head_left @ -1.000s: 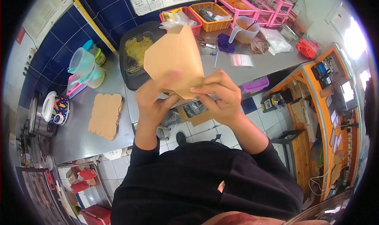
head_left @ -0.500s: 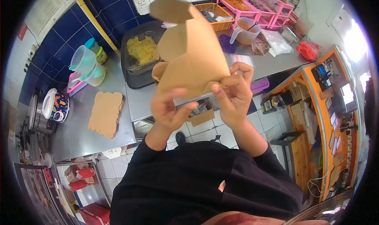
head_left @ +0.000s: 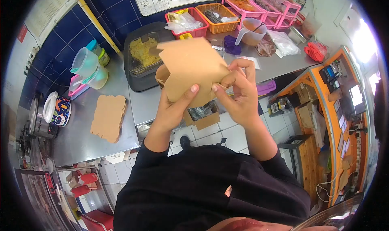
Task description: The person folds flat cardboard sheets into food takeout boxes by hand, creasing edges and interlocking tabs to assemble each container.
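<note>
A brown cardboard box [head_left: 194, 66], partly folded, is held up over the front edge of the steel counter [head_left: 142, 105]. My left hand [head_left: 172, 109] grips its lower left side, thumb on the near face and the other fingers hidden behind the card. At the lower right corner my right hand [head_left: 239, 91] pinches a flap between thumb and fingers. Behind the box, at its left, part of another brown carton [head_left: 161, 75] shows. A stack of flat brown cardboard pieces [head_left: 108, 118] lies on the counter to the left.
A black tray [head_left: 135, 79] with a container of yellow food [head_left: 144, 54] stands behind the box. Farther back are a red basket [head_left: 200, 30], an orange basket [head_left: 223, 27] and a measuring jug [head_left: 251, 34]. Plastic tubs [head_left: 96, 77] stand at the left wall.
The box has turned and come lower, its top flap swung down out of its raised position. My left hand, apart from the card half a second ago, now grips it.
</note>
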Action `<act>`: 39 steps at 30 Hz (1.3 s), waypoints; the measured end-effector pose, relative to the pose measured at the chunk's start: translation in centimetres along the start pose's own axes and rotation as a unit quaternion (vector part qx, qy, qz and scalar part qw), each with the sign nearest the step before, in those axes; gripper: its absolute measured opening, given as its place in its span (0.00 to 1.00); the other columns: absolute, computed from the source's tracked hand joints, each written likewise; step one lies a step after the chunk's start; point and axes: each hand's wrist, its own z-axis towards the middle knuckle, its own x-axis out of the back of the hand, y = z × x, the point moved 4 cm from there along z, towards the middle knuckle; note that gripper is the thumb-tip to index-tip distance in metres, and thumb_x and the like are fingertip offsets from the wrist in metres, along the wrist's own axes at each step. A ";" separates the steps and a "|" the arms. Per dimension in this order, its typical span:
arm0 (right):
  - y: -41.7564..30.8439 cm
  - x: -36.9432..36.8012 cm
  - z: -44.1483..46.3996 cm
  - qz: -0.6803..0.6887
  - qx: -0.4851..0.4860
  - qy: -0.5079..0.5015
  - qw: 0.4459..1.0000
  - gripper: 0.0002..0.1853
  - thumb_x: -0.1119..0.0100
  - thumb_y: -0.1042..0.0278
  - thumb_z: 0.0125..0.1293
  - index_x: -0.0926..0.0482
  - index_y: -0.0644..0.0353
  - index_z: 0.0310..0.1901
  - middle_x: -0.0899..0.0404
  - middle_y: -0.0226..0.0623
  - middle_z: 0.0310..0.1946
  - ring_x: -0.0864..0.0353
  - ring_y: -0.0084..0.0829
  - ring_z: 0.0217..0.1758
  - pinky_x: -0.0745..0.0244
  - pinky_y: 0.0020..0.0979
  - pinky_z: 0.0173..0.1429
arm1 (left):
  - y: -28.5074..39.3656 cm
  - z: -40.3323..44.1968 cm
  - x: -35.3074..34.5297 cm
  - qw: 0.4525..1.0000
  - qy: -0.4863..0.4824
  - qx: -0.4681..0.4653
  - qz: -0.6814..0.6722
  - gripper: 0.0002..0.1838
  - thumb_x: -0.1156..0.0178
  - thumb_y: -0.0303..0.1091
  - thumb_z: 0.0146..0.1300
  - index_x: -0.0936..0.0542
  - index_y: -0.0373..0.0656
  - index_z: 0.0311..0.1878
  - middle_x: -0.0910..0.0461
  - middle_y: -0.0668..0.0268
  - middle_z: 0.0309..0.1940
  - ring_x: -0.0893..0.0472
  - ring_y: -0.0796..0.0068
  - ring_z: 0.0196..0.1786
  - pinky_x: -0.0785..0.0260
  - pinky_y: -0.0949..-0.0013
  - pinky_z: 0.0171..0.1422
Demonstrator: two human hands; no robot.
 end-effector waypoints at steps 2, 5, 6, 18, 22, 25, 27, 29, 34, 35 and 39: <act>0.0 0.5 0.6 0.039 -0.017 -0.032 0.999 0.16 0.24 0.76 0.50 0.26 0.59 0.35 0.36 0.33 0.41 0.35 0.20 0.31 0.36 0.23 0.37 | 0.1 -0.2 0.2 0.999 -0.026 0.025 -0.020 0.21 0.41 0.31 0.70 0.29 0.34 0.63 0.22 0.61 0.56 0.22 0.73 0.57 0.29 0.67 0.61; 1.0 1.2 0.3 0.149 -0.134 -0.060 0.978 0.24 0.19 0.70 0.46 0.27 0.57 0.40 0.36 0.25 0.33 0.40 0.17 0.28 0.41 0.22 0.33 | 0.1 -0.5 0.1 0.992 -0.079 0.078 -0.056 0.25 0.39 0.30 0.67 0.32 0.35 0.65 0.24 0.58 0.59 0.23 0.67 0.61 0.30 0.64 0.63; 1.4 1.3 0.1 0.193 -0.186 -0.067 0.961 0.26 0.18 0.68 0.44 0.27 0.56 0.41 0.37 0.23 0.31 0.41 0.16 0.27 0.43 0.21 0.31 | -0.1 -0.4 0.0 0.987 -0.098 0.095 -0.083 0.27 0.39 0.29 0.66 0.33 0.35 0.66 0.24 0.57 0.59 0.24 0.65 0.62 0.30 0.63 0.64; -0.2 0.7 -0.7 -0.150 0.008 -0.102 0.983 0.34 0.17 0.46 0.33 0.25 0.55 0.38 0.29 0.33 0.26 0.26 0.32 0.28 0.32 0.29 0.32 | -0.7 -0.4 0.2 0.936 -0.158 0.113 -0.292 0.30 0.39 0.37 0.65 0.34 0.35 0.67 0.23 0.56 0.57 0.22 0.61 0.61 0.29 0.62 0.64; -0.7 -0.3 -1.7 -0.236 0.077 -0.173 0.953 0.30 0.19 0.49 0.38 0.22 0.56 0.40 0.24 0.34 0.29 0.23 0.38 0.35 0.28 0.35 0.40 | -1.2 1.6 1.7 0.957 -0.091 0.266 -0.065 0.32 0.37 0.45 0.67 0.32 0.35 0.66 0.26 0.56 0.61 0.24 0.63 0.62 0.29 0.61 0.64; -0.4 0.2 -0.6 -0.179 0.070 -0.141 0.971 0.28 0.21 0.54 0.43 0.20 0.57 0.44 0.24 0.34 0.32 0.24 0.38 0.40 0.28 0.37 0.47 | -2.1 1.3 1.6 0.956 -0.155 0.203 0.145 0.23 0.43 0.41 0.71 0.27 0.35 0.61 0.19 0.62 0.51 0.19 0.71 0.53 0.28 0.66 0.57; -0.5 0.9 0.2 -0.179 0.038 -0.083 0.980 0.28 0.21 0.57 0.46 0.19 0.57 0.49 0.23 0.35 0.35 0.25 0.39 0.44 0.29 0.37 0.51 | -1.7 0.7 1.0 0.939 -0.231 0.118 0.226 0.20 0.42 0.39 0.70 0.25 0.35 0.58 0.18 0.61 0.48 0.19 0.70 0.48 0.27 0.66 0.53; 0.0 0.8 0.3 -0.167 0.010 -0.096 0.981 0.28 0.22 0.60 0.47 0.18 0.58 0.51 0.23 0.36 0.39 0.27 0.39 0.46 0.31 0.37 0.52 | -1.4 0.3 0.7 0.911 -0.276 0.070 0.299 0.18 0.41 0.37 0.68 0.24 0.35 0.55 0.18 0.59 0.45 0.18 0.66 0.44 0.28 0.64 0.49; 0.4 0.3 0.1 -0.119 0.001 -0.139 0.983 0.22 0.23 0.62 0.49 0.15 0.58 0.47 0.20 0.33 0.40 0.27 0.37 0.45 0.32 0.37 0.54 | -1.1 0.5 1.2 0.904 -0.279 0.057 0.320 0.13 0.38 0.33 0.64 0.22 0.33 0.45 0.20 0.51 0.37 0.20 0.53 0.39 0.29 0.59 0.44; 0.6 0.0 -0.2 -0.120 0.016 -0.157 0.980 0.21 0.23 0.62 0.48 0.14 0.58 0.46 0.20 0.32 0.40 0.27 0.37 0.45 0.32 0.37 0.54 | -0.7 0.6 1.2 0.903 -0.277 0.022 0.329 0.12 0.38 0.33 0.63 0.22 0.33 0.44 0.19 0.51 0.36 0.20 0.53 0.39 0.29 0.59 0.44; 0.2 -1.1 -0.8 -0.119 0.039 -0.148 0.981 0.19 0.23 0.61 0.48 0.13 0.57 0.43 0.18 0.29 0.38 0.27 0.35 0.44 0.33 0.37 0.54 | -0.1 0.5 1.6 0.889 -0.269 -0.058 0.366 0.11 0.36 0.31 0.61 0.21 0.33 0.41 0.19 0.52 0.33 0.20 0.54 0.36 0.29 0.60 0.41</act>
